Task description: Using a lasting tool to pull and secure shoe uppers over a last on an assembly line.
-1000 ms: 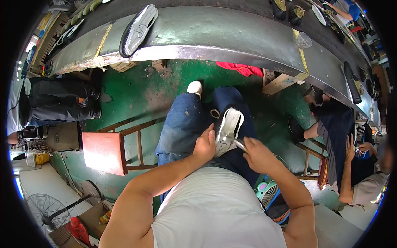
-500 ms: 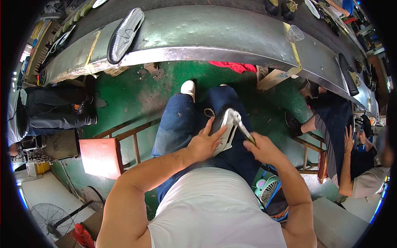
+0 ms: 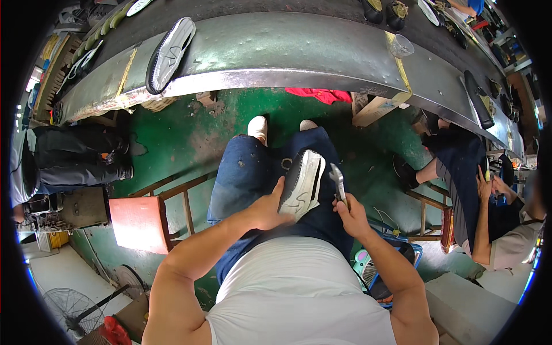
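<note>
- Clock directions are read from the shoe [image 3: 302,185] in the person's hands, with 12 at the upper edge of the view.
- This shoe is above the jeans [image 3: 234,192], near the middle of the view; its far end leans toward 1 o'clock. It is white on the face, with a dark slot, and black along the left edge. Whether it rests on the lap, I cannot tell.
- The left hand [image 3: 267,208], at 8 o'clock, is partly closed and has hold of the near left side of the shoe; some of its fingers are hidden.
- The right hand [image 3: 352,217], at 4 o'clock, is closed around the handle of a metal tool [image 3: 338,178].
- The tool's head is at 3 o'clock, just beside the shoe but apart from it.
- On the bench [image 3: 270,49], a similar white and black shoe [image 3: 168,60] lies between 10 and 11 o'clock; a clear cup [image 3: 402,46] is at 1 o'clock.
- A stool [image 3: 137,224] is between 8 and 9 o'clock, and a small green fan [image 3: 361,261] at 5 o'clock.
</note>
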Demonstrator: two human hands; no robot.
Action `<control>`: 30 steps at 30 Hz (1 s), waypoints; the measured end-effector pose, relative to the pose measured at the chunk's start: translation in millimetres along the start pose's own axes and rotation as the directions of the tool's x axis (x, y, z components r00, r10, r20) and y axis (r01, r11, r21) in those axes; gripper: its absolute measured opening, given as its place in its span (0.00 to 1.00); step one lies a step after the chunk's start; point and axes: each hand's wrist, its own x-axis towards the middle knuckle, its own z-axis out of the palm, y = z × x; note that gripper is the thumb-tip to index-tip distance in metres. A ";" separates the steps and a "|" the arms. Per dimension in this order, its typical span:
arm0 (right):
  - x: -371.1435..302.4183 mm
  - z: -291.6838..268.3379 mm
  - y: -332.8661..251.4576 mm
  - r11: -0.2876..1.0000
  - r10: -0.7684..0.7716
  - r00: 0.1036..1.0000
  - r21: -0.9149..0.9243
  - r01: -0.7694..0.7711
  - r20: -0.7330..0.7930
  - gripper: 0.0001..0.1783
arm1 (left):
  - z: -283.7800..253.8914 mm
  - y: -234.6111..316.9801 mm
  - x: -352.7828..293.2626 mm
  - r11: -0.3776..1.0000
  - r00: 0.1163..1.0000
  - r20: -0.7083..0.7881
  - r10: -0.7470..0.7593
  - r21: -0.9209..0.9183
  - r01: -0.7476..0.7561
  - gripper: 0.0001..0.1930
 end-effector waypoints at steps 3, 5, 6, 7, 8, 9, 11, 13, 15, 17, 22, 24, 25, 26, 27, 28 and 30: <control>-6.8 4.2 10.4 0.997 -0.004 0.998 0.081 0.009 -0.056 0.19 | -26.9 28.2 -10.1 0.952 0.997 -0.061 0.038 0.307 -0.017 0.52; -9.2 7.9 12.8 0.953 0.044 0.986 0.302 0.008 -0.162 0.17 | -36.4 23.5 -11.1 0.838 0.877 -0.292 0.383 0.510 -0.196 0.47; -11.1 8.1 14.2 0.953 0.046 0.985 0.303 0.006 -0.165 0.17 | -53.0 34.6 -18.4 0.800 0.791 -0.333 0.513 0.519 -0.300 0.47; -11.1 7.8 16.0 0.946 0.049 0.984 0.325 0.010 -0.172 0.17 | -65.2 46.1 -22.8 0.808 0.745 -0.372 0.553 0.459 -0.371 0.45; -10.7 7.5 17.1 0.937 0.052 0.982 0.349 0.014 -0.180 0.17 | -75.5 56.5 -26.3 0.804 0.696 -0.412 0.587 0.399 -0.442 0.44; -10.9 8.2 18.5 0.937 0.053 0.983 0.349 0.013 -0.179 0.17 | -80.7 66.9 -29.4 0.804 0.697 -0.413 0.586 0.398 -0.441 0.44; -9.3 8.3 20.4 0.954 0.028 0.979 0.299 0.034 -0.202 0.16 | -83.9 89.4 -26.4 0.768 0.694 -0.470 0.546 -0.050 -0.638 0.39; -8.3 6.2 14.3 0.970 0.045 0.981 0.244 0.002 -0.188 0.15 | -81.5 88.7 -2.7 0.742 0.706 -0.459 0.539 -0.138 -0.656 0.37; -7.5 2.0 5.9 0.982 0.067 0.982 0.187 -0.033 -0.178 0.14 | -83.5 84.3 28.1 0.779 0.800 -0.364 0.476 -0.247 -0.576 0.29; -7.3 -4.0 -5.1 0.999 0.035 0.993 0.011 -0.034 -0.115 0.14 | -75.3 72.3 63.6 0.909 0.922 -0.291 0.254 -0.255 -0.331 0.31; -0.8 -30.7 -44.9 0.994 0.037 0.997 -0.104 -0.029 0.073 0.18 | 4.5 -10.5 66.2 0.888 0.934 -0.282 0.219 -0.339 -0.310 0.36; -3.1 -39.6 -69.3 0.982 -0.009 0.989 -0.184 0.036 0.149 0.21 | 14.8 -8.0 31.2 0.945 0.904 -0.396 0.162 -0.203 -0.258 0.32; 1.5 -45.1 -82.4 0.970 0.024 0.960 -0.240 0.045 0.278 0.23 | 19.7 -8.6 23.8 0.946 0.906 -0.393 0.157 -0.204 -0.252 0.32; 3.8 -45.9 -88.4 0.954 0.064 0.914 -0.294 0.063 0.402 0.26 | 24.0 -9.5 17.8 0.961 0.892 -0.432 0.135 -0.161 -0.223 0.29; 3.5 -44.2 -89.1 0.956 0.002 0.914 -0.270 0.119 0.407 0.28 | 26.1 -8.8 16.7 0.973 0.873 -0.473 0.119 -0.119 -0.198 0.26; 6.0 -42.1 -89.3 0.955 0.002 0.914 -0.272 0.120 0.407 0.28 | 27.9 -8.9 18.3 0.972 0.872 -0.475 0.120 -0.120 -0.200 0.26; 13.6 -37.8 -90.0 0.941 -0.062 0.900 -0.275 0.196 0.430 0.29 | 32.5 -8.6 23.6 0.951 0.759 -0.579 0.298 0.109 -0.290 0.20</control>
